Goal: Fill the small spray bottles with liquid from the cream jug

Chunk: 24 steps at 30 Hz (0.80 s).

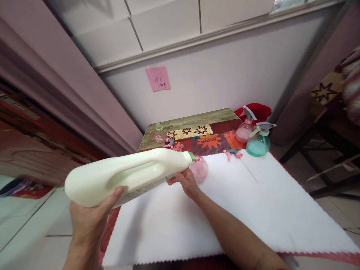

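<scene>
From my remote seat I saw a white fleecy cloth (253, 202) covering most of the small wooden table (194, 119). At the table's far right stood a round teal spray bottle (258, 144) and a round pink spray bottle (245, 129), touching each other and well apart from the hands. A loose pink-and-grey trigger head (233, 152) lay just beside them.

The large pale cream plastic jug (126, 176) hung almost level over the cloth's near left corner. Its green-rimmed mouth was against a small round pink bottle (199, 168), partly hiding it. The left hand (87, 221) clasped the jug's base, thumb pressed flat. The right hand (187, 182) curled under the neck, but I couldn't tell its grip.
</scene>
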Each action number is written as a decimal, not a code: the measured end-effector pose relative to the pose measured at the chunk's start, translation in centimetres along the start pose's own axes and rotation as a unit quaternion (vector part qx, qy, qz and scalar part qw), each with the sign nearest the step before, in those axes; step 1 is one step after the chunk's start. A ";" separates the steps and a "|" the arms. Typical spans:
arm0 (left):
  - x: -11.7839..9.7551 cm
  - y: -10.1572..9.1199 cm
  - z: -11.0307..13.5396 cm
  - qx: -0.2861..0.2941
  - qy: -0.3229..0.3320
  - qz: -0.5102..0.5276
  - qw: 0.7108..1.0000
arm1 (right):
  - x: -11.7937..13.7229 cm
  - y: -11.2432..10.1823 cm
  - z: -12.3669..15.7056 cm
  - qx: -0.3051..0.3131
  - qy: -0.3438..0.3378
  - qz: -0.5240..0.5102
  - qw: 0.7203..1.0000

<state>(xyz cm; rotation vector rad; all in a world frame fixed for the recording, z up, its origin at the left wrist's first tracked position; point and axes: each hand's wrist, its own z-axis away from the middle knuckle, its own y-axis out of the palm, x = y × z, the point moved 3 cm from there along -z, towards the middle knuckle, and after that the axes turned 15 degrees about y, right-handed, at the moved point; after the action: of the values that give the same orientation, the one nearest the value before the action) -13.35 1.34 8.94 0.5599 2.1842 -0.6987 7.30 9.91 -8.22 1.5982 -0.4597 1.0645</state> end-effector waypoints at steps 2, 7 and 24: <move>-0.1 0.0 0.1 0.000 0.007 0.010 1.000 | 0.1 0.1 0.0 -0.002 0.005 -0.005 1.000; -0.1 0.1 0.1 0.004 0.010 -0.001 1.000 | 0.0 0.1 0.0 -0.007 0.010 -0.013 1.000; -2.1 0.5 1.1 0.011 -0.002 0.009 1.000 | -0.3 0.0 -0.2 -0.002 -0.002 -0.006 1.000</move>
<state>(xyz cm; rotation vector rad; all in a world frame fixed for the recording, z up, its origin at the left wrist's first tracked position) -11.21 0.66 9.80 0.5879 2.1675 -0.7134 7.08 9.98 -8.42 1.5971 -0.4547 1.0518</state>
